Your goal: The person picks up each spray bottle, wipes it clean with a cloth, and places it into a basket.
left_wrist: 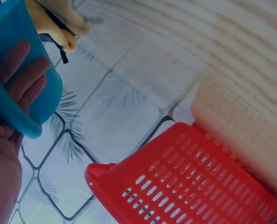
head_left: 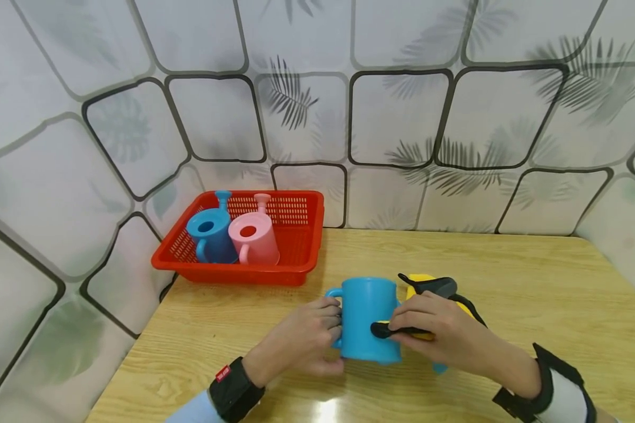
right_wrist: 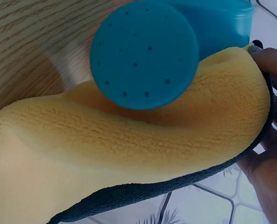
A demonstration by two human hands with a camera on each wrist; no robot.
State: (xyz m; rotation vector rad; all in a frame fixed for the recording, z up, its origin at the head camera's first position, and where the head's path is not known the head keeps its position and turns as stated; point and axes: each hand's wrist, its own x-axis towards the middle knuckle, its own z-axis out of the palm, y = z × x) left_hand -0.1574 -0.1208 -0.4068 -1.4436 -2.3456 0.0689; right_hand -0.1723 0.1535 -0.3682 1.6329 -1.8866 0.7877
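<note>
A blue watering can [head_left: 369, 320] stands on the table between both hands. My left hand [head_left: 313, 330] grips its handle, with fingers passed through the loop; the handle [left_wrist: 17, 112] shows close up in the left wrist view. A yellow plush cloth with a black edge [right_wrist: 143, 144] is pinched by my right hand [head_left: 438, 329], which holds a corner of it against the can's side. In the right wrist view the can's round sprinkler head [right_wrist: 144, 55], dotted with small holes, lies in front of the cloth. The spout is mostly hidden behind my right hand in the head view.
A red slotted basket [head_left: 301, 258] sits at the back left of the wooden table [head_left: 534, 294]. Inside it are another blue watering can [head_left: 219, 238] and a pink watering can [head_left: 259, 244]. A patterned wall covering [head_left: 307, 129] rises behind the table.
</note>
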